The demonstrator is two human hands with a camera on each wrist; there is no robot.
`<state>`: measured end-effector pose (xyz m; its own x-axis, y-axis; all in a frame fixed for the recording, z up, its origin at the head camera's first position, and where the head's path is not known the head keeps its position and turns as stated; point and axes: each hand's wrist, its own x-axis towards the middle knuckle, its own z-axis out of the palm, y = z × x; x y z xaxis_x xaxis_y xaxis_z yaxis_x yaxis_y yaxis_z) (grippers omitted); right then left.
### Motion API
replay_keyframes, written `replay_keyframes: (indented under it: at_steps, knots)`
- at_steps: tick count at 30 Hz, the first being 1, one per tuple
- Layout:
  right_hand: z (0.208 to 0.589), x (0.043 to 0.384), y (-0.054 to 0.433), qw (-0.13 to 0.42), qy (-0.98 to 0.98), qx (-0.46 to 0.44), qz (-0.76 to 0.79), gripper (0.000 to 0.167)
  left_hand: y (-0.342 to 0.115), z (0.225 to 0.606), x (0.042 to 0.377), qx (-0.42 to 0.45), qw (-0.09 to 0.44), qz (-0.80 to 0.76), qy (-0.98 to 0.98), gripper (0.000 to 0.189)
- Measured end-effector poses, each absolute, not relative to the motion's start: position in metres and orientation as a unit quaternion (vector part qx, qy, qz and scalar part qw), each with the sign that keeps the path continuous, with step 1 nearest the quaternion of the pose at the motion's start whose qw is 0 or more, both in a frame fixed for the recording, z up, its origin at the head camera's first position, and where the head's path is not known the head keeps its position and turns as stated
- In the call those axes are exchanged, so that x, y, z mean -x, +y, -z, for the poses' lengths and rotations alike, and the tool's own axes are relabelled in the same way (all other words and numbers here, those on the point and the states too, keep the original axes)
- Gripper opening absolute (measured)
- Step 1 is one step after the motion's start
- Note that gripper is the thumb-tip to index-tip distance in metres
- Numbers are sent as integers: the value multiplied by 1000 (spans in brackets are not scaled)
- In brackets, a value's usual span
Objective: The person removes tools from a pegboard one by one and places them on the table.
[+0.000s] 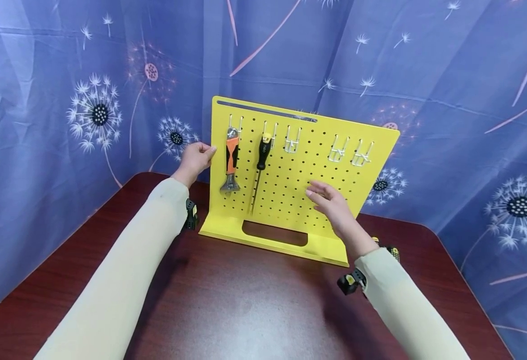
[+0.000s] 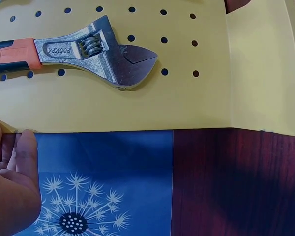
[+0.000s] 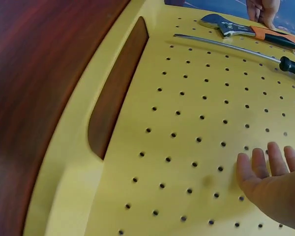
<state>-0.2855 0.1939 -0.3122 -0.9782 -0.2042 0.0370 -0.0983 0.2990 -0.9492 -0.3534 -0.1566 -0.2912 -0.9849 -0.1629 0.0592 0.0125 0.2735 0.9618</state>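
Observation:
A yellow pegboard (image 1: 286,195) stands upright on the table. My left hand (image 1: 196,159) pinches its left edge between thumb and fingers, as the left wrist view also shows. Close to that hand an adjustable wrench (image 1: 231,160) with an orange and black handle hangs head down from a hook. To its right hangs a black-handled screwdriver (image 1: 263,152), its long shaft pointing down. My right hand (image 1: 333,205) is in front of the board's right half, fingers extended and slightly bent, holding nothing. In the right wrist view its fingers (image 3: 277,160) appear just off the perforated surface.
Bare metal hooks (image 1: 292,141) sit right of the screwdriver, with two more hooks (image 1: 338,150) farther right. The board's base has a long cutout (image 1: 274,233). A dark red wooden table (image 1: 245,300) lies beneath, and a blue dandelion-patterned curtain (image 1: 263,50) hangs behind.

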Motion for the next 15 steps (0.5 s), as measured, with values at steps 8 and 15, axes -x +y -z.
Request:
replay_keyframes:
  at_steps: [8,15]
  knots:
    - [300,305,165,80,792,138,590,65,-157,291,354,-55,76,596,-798,33]
    - [288,311,141,102,764,159,617,66,-158,290,356,-50,73,597,-797,34]
